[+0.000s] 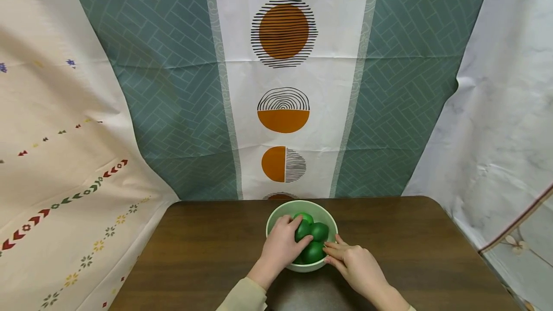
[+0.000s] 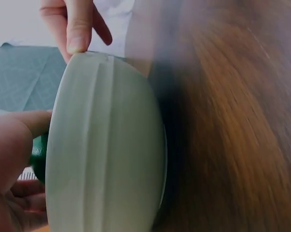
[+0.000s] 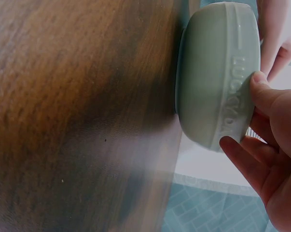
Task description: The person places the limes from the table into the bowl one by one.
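Observation:
A pale green bowl (image 1: pixel 276 210) with raised lettering on its side stands on the brown table, holding several smooth, green, lime-like balls (image 1: pixel 319 232). My left hand (image 1: pixel 282 241) reaches over the left rim, with thumb and fingers around one green ball (image 1: pixel 303 229) inside the bowl. At the right, my right hand (image 1: pixel 356 265) pinches the rim, its thumb (image 3: pixel 263 89) on the edge. In the left wrist view the bowl's wall (image 2: pixel 106 145) hides most of the contents; a bit of green ball (image 2: pixel 39 157) shows beside the left hand.
The brown wooden table (image 1: pixel 207 244) extends to both sides of the bowl. Behind it hangs a green and white cloth (image 1: pixel 173 85) with orange circles. Patterned fabric (image 1: pixel 56 157) hangs at the left and pale marbled fabric (image 1: pixel 501 124) at the right.

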The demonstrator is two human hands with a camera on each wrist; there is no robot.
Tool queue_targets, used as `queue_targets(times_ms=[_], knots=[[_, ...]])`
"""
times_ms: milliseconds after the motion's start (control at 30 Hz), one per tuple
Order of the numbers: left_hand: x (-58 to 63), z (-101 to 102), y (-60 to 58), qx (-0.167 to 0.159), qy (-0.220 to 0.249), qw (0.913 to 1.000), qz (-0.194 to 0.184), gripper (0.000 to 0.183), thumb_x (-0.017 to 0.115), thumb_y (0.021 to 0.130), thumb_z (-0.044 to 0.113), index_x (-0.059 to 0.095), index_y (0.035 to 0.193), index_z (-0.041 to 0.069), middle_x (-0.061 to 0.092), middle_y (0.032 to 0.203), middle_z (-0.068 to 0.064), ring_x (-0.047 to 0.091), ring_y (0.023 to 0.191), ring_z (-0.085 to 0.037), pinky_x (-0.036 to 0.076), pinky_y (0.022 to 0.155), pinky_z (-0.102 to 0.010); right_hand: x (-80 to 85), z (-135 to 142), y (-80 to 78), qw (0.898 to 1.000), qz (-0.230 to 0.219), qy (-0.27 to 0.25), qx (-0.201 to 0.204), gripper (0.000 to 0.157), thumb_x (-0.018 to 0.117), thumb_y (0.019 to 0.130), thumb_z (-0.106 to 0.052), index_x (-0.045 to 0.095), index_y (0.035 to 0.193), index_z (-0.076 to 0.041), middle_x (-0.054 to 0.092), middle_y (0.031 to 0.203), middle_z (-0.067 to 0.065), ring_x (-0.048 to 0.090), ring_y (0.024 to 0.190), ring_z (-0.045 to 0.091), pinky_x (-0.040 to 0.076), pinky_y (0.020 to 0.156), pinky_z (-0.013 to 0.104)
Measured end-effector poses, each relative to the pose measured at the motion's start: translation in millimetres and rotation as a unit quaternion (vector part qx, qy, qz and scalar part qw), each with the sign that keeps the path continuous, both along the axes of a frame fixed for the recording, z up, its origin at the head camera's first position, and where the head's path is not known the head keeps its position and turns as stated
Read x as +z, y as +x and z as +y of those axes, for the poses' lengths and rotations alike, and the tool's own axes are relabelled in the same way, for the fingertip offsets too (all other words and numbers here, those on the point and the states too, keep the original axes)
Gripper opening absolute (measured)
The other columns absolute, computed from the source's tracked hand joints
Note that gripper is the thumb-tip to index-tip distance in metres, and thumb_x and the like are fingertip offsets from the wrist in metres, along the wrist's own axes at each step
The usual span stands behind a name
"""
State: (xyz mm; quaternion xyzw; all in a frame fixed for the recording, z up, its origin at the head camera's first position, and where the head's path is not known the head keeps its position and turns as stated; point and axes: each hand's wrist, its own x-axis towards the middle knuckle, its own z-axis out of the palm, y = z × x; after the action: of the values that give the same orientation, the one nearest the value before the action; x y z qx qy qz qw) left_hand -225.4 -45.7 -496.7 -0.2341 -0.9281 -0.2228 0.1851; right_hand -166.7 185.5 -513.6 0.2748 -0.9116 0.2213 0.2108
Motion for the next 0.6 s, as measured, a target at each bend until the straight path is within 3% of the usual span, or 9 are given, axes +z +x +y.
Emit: queue_targets(times_ms=[367,600], knots=[[0.2,21,-2.8,0.049,-0.057,0.997,0.018,0.054,0.087,0.09,0.045,0.077,0.127,0.007,0.071,0.109,-0.014,0.068,0.101,-0.028,0.063,0.086,-0.043,1.3,0,0.3,1.0,-0.005,-0.005,0.0,0.032,0.081,0.096,-0.03,0.083,0.122,-0.011,0.078,0.124,0.005,0.071,0.121,0.035,0.065,0.082,0.05],[1.1,24,-1.4,0.073,-0.046,0.9962,0.013,0.063,0.086,0.09,0.046,0.072,0.136,0.005,0.071,0.116,-0.017,0.069,0.106,-0.034,0.063,0.089,-0.047,1.8,0,0.6,1.0,-0.009,-0.007,0.001,0.032,0.08,0.097,-0.03,0.083,0.122,-0.011,0.078,0.124,0.005,0.071,0.121,0.035,0.065,0.083,0.051]])
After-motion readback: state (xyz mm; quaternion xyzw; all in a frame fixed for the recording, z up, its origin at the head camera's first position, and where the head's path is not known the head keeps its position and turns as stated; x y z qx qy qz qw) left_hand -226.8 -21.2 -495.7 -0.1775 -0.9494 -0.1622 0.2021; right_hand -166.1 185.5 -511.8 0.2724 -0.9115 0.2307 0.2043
